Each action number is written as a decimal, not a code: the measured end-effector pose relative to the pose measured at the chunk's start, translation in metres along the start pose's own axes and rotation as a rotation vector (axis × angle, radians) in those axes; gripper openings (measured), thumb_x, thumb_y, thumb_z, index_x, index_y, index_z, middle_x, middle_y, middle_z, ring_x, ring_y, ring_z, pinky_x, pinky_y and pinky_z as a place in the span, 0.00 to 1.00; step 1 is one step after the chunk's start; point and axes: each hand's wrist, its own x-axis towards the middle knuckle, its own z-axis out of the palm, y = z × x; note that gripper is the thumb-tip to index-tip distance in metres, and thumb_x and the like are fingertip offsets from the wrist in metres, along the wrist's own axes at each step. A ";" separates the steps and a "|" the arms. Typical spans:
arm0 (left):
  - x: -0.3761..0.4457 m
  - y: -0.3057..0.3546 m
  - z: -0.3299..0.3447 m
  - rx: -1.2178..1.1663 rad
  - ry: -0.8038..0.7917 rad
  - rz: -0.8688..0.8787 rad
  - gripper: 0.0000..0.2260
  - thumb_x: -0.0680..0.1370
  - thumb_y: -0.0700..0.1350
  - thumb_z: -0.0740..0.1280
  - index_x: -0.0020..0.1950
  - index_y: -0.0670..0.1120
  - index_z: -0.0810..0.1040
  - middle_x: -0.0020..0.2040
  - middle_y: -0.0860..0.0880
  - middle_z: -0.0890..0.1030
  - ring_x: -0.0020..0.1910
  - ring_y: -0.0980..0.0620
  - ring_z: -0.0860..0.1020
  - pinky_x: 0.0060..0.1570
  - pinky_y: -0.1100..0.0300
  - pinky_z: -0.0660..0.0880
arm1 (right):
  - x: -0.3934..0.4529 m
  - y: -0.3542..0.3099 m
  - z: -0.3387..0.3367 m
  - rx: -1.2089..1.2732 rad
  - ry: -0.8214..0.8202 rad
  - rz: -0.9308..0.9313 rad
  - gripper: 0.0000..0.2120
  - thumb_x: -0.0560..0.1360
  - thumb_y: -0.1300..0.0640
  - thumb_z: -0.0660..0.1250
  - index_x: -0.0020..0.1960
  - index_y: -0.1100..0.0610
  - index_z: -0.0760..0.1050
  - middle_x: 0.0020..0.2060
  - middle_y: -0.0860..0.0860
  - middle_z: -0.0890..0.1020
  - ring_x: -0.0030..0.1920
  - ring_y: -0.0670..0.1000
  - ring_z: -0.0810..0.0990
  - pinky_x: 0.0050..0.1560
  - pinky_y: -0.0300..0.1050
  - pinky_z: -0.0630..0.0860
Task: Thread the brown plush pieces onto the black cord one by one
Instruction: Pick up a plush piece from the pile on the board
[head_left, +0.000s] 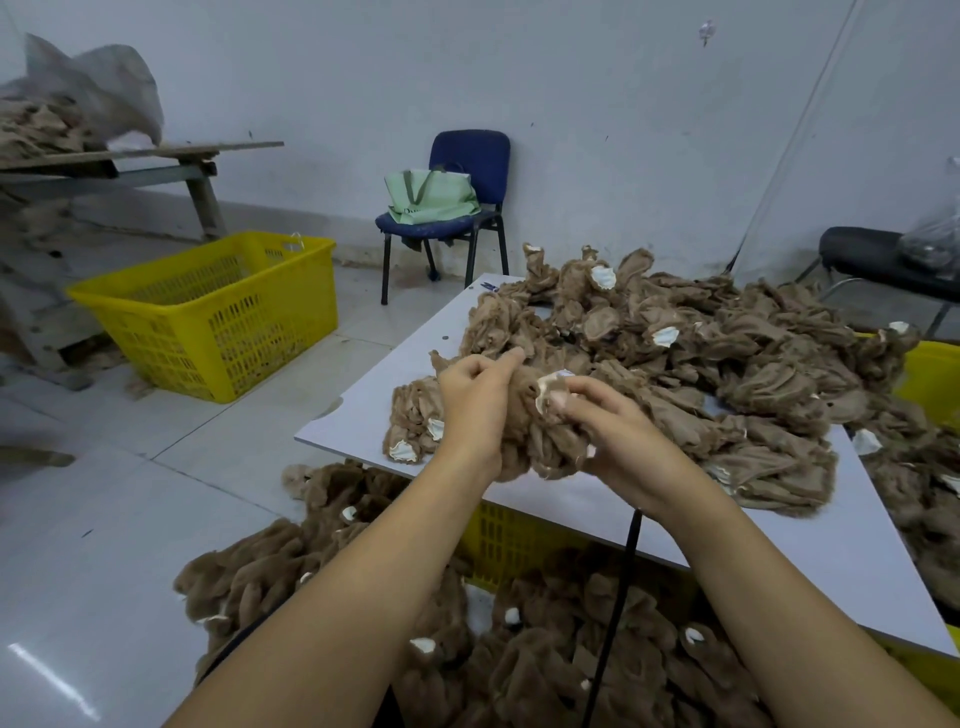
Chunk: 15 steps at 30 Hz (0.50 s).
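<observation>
Brown plush piece (540, 431) clamped in both hands' grip (480, 400) (605, 421), heaped table (363, 415) beyond.

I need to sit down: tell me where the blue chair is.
The blue chair stands against the back wall, centre of the head view, behind the table, holding a green bag.

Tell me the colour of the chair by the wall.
Blue seat and back, black legs: chair, head view.

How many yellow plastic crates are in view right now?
3: one yellow plastic crate on the floor at left, one under the white table, one at the right edge, mostly hidden.
</observation>
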 end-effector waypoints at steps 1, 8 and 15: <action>0.000 0.002 0.000 -0.077 -0.012 -0.053 0.09 0.75 0.44 0.75 0.41 0.41 0.78 0.39 0.33 0.80 0.38 0.42 0.81 0.43 0.50 0.83 | 0.000 0.000 0.001 0.077 -0.088 0.093 0.20 0.75 0.41 0.72 0.62 0.50 0.81 0.61 0.57 0.83 0.60 0.56 0.82 0.61 0.61 0.80; -0.001 -0.001 0.002 -0.304 -0.024 -0.111 0.11 0.75 0.42 0.76 0.37 0.43 0.75 0.36 0.44 0.81 0.39 0.44 0.81 0.44 0.51 0.80 | -0.002 -0.002 0.016 0.233 -0.144 -0.026 0.27 0.71 0.53 0.78 0.68 0.46 0.77 0.63 0.56 0.81 0.60 0.58 0.83 0.55 0.56 0.81; 0.001 0.004 -0.008 0.359 -0.244 0.529 0.11 0.77 0.44 0.74 0.35 0.44 0.82 0.40 0.45 0.79 0.43 0.48 0.78 0.46 0.52 0.78 | 0.002 0.000 0.023 -0.023 0.308 -0.148 0.27 0.69 0.63 0.80 0.62 0.51 0.74 0.48 0.57 0.83 0.36 0.50 0.78 0.32 0.39 0.74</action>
